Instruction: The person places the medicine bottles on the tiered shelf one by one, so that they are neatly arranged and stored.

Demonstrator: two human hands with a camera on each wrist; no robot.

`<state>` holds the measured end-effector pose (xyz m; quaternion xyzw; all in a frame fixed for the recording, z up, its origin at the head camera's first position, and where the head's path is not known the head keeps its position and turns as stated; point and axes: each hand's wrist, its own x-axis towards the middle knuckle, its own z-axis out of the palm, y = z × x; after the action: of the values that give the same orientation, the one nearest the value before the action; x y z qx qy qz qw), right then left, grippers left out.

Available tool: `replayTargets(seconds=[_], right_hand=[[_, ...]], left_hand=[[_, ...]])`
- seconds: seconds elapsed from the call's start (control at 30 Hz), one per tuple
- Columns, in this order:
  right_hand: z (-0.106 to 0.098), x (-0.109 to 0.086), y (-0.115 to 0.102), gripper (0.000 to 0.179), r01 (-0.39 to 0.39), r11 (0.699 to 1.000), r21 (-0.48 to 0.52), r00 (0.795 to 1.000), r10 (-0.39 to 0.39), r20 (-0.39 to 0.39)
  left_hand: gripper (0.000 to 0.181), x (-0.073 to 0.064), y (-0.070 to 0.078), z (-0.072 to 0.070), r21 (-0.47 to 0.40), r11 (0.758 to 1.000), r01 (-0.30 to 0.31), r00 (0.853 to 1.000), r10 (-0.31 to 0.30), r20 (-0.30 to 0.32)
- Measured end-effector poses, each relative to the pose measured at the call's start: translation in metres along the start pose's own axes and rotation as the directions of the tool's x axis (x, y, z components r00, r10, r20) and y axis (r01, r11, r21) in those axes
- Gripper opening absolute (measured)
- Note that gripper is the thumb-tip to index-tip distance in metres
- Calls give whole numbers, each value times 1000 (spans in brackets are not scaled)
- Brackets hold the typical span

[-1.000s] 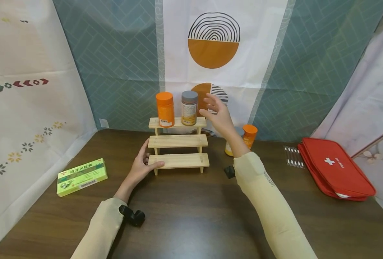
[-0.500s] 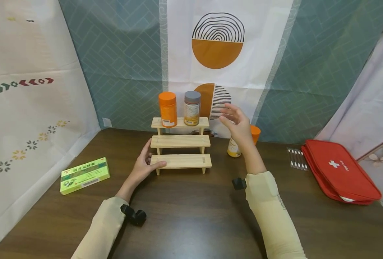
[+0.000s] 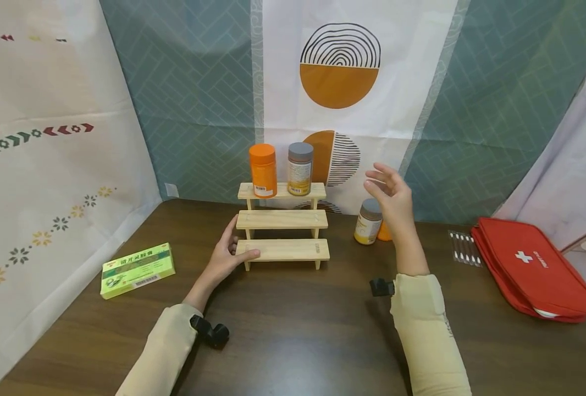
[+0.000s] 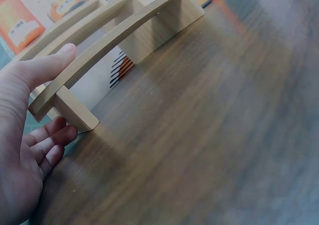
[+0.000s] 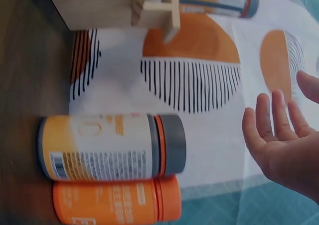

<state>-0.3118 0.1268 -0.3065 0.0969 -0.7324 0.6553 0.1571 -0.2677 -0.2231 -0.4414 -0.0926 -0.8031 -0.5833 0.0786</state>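
Note:
A three-step wooden shelf rack [image 3: 282, 219] stands against the back cloth. My left hand [image 3: 222, 257] grips its left end, thumb [image 4: 52, 64] on the lowest step and fingers bent beside the leg. On the top step are an orange bottle [image 3: 264, 173] and a grey-lidded bottle [image 3: 300, 171]. My right hand [image 3: 394, 201] is raised right of the rack, fingers loosely bent, holding nothing. Below it on the table stand a second grey-lidded bottle [image 5: 107, 147] with a white and yellow label and a second orange bottle [image 5: 107, 202], mostly hidden in the head view.
To the left on the brown table [image 3: 293, 330] lies a green medicine box [image 3: 137, 270]. At the right are a red first aid pouch [image 3: 535, 269] and a clear pack of cotton swabs [image 3: 465, 248]. Patterned cloths hang behind and at both sides.
My right hand has moved right and slightly down, away from the grey-lidded bottle on the top step to above the table bottles. The left hand stays on the rack. The view has shifted slightly.

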Motion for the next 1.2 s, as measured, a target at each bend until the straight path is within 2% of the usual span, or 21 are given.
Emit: replayTargets(seconds=[0.4,0.63,0.8,0.93,1.07,1.2], right_hand=[[-34,6,7,43,-27,993,117,990,43,-131],[-47,10,18,46,-57,982,181,981,88,-172],[-53,12,28,49,-95,980,174,973,128,-190],[-57,12,34,52,-148,983,106,965,167,-200],[-62,13,41,57,-191,981,37,965,194,-175],[-67,14,49,63,-232,973,9,966,232,-119]], left_hand=[[101,2,-1,3,5,1000,-19,1000,19,5],[100,1,0,2,12,1000,-18,1000,18,-6],[100,-1,2,1,12,1000,-15,1000,15,-2],[100,-1,2,1,12,1000,-14,1000,14,0],[100,-1,1,1,5,1000,-7,1000,7,2],[100,-2,1,1,-2,1000,-11,1000,11,5]])
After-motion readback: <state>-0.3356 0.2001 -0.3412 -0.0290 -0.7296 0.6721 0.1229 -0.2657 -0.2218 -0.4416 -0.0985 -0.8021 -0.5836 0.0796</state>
